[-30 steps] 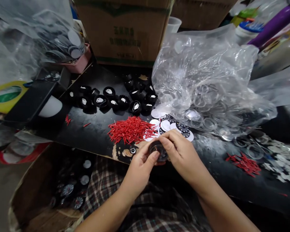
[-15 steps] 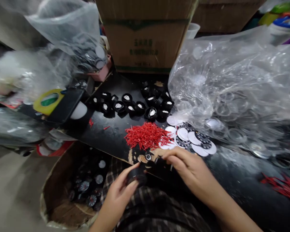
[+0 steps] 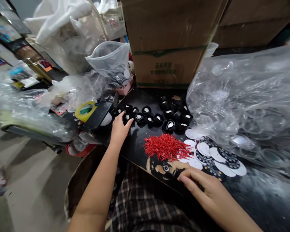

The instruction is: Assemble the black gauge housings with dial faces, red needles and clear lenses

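**Crowded counter (image 3: pixel 268 199), loose parts near both hands**

We see the bag (image 3: pixel 232 87) slumped against the discs (image 3: pixel 218 154) on the counter; if its weight settled, we think it could push them forward. The black cups (image 3: pixel 169 125) stand farther back, packed close, so a knock from our reach could topple one into the next. The red pins (image 3: pixel 164 146) overlap the discs' left side; dragging a disc could scatter them. The small ring (image 3: pixel 166 168) sits near the front edge, where a brush of the wrist could send it off.

Our left arm stretches forward and to the left, across the counter's front edge. The left hand (image 3: pixel 119 129) is palm down over the leftmost cups, fingers wide, with one cup between thumb and forefinger; we cannot tell whether they touch it. Our right arm enters from the lower right, and the right hand (image 3: pixel 206 187) is low, just in front of the discs. Its fingers are curled, the gap narrow; we cannot tell whether they pinch anything.
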A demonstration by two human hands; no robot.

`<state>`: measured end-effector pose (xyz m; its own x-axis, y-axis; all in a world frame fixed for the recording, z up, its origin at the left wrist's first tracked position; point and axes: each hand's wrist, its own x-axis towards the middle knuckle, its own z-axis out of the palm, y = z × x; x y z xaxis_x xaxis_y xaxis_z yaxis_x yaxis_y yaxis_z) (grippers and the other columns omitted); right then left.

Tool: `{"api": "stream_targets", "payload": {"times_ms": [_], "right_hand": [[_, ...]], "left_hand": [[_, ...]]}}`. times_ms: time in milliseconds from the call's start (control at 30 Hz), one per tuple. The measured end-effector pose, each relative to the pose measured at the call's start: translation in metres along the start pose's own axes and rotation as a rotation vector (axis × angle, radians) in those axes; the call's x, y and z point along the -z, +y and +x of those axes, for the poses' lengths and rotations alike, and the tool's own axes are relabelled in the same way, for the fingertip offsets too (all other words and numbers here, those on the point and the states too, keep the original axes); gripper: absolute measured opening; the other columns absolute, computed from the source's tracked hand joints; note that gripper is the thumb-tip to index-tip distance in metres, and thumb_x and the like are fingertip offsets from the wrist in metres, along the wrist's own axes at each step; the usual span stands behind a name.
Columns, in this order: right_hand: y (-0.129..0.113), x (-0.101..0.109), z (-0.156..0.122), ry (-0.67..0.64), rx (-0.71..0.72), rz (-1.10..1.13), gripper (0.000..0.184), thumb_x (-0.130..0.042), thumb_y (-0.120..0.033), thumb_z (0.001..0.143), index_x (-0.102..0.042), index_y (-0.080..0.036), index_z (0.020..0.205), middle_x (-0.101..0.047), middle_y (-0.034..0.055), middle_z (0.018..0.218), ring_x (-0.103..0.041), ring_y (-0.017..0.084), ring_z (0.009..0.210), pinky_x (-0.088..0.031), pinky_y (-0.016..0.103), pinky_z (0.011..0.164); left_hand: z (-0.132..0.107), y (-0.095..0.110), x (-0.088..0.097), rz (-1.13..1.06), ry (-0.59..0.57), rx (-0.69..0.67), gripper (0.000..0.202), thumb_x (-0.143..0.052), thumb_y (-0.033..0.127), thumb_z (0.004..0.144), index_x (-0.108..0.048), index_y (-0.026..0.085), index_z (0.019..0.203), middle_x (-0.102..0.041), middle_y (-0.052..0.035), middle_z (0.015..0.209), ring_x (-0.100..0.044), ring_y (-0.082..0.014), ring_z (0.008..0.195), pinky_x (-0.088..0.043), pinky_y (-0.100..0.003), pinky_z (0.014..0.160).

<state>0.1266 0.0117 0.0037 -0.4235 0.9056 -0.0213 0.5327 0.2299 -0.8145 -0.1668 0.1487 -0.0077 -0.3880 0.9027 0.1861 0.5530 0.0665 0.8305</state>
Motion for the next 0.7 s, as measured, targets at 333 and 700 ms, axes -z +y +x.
{"api": "stream_targets", "payload": {"times_ms": [333, 700], "right_hand": [[-0.024, 0.004, 0.012, 0.12, 0.012, 0.003, 0.043, -0.052, -0.016, 0.086, -0.05, -0.021, 0.129, -0.062, 0.0091, 0.111, -0.06, 0.019, 0.094, -0.051, 0.036, 0.084], [0.067, 0.063, -0.008, 0.386, -0.367, -0.646, 0.045, -0.06, -0.036, 0.083, -0.06, -0.014, 0.122, -0.06, 0.0169, 0.124, -0.052, 0.036, 0.113, -0.04, 0.057, 0.092]], "left_hand": [[-0.133, 0.057, -0.016, -0.608, -0.52, 0.329, 0.053, -0.067, 0.032, 0.078, -0.051, 0.026, 0.127, -0.06, -0.0068, 0.126, -0.056, -0.0236, 0.118, -0.046, -0.033, 0.097], [-0.186, 0.073, -0.037, -0.858, -0.602, 0.632, 0.041, -0.075, 0.037, 0.069, -0.063, 0.025, 0.107, -0.067, -0.0032, 0.105, -0.065, -0.0158, 0.075, -0.052, -0.026, 0.067]]}}
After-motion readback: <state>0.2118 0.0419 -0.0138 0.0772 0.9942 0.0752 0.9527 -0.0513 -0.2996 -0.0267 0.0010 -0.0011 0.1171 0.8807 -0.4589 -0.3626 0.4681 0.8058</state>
